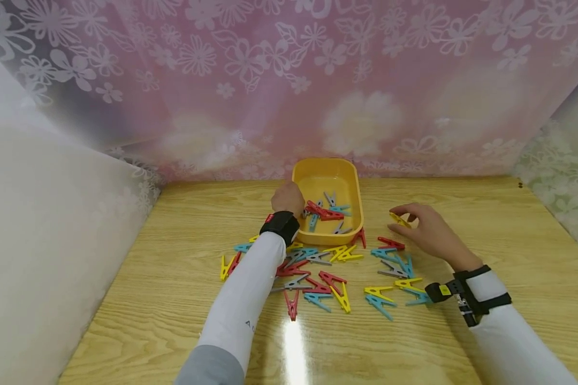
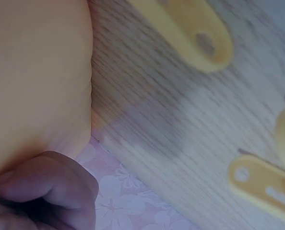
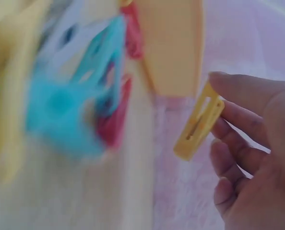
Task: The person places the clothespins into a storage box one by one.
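Note:
A yellow plastic basin [image 1: 359, 214] stands at the back of the table with several red, blue and grey clothespins [image 1: 331, 215] inside. My left hand [image 1: 288, 199] is at its left rim, fingers curled. Low in the left wrist view, the left hand [image 2: 51, 191] has a sliver of yellow at its fingertips, beside the basin's pale wall [image 2: 37, 72]. To the right of the basin, my right hand [image 1: 424, 227] holds a yellow clothespin [image 1: 400, 220] above the table. Thumb and fingers pinch that clothespin [image 3: 200, 122] at one end in the right wrist view.
Many loose clothespins in red, yellow, blue and grey lie in front of the basin, with a main heap [image 1: 296, 267] and a smaller group [image 1: 394, 270] on the right. Flowered pink cloth [image 1: 270, 107] hangs behind the wooden table [image 1: 173, 299]. A pale wall [image 1: 53, 214] borders the left.

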Available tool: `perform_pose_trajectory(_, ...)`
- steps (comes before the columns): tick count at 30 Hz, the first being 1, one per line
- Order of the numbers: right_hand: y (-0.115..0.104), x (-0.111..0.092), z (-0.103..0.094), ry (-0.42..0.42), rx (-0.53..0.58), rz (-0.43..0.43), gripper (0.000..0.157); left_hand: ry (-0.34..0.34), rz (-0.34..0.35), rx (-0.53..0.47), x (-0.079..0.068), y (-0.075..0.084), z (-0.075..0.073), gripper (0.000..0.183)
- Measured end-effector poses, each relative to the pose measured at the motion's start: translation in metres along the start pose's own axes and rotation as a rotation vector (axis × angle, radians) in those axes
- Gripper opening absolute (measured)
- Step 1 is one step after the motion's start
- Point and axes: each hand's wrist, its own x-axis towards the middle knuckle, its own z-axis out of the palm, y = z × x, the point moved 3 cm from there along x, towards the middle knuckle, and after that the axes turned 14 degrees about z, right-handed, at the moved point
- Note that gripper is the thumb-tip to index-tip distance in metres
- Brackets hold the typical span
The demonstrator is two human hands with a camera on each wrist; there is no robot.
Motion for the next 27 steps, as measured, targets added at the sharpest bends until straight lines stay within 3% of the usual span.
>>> perform_pose_trajectory(7,-0.034,0.021,0.005,0.075,0.134,-0.017,0.044,-0.006,0.000,0.013,0.001,0.000,-0.001,0.023)
perform_pose_trajectory(13,-0.054,0.035,0.016,0.068,0.170,-0.020,0.044,0.011,0.014,0.001,0.000,0.000,0.000,0.023)
perform_pose_trajectory(21,-0.068,0.043,0.026,0.021,0.214,-0.042,0.047,0.008,0.009,0.007,0.001,0.000,0.004,0.023)
perform_pose_trajectory(27,-0.065,0.041,0.028,0.001,0.238,-0.025,0.041,0.008,0.006,0.019,0.004,-0.001,0.004,0.024)
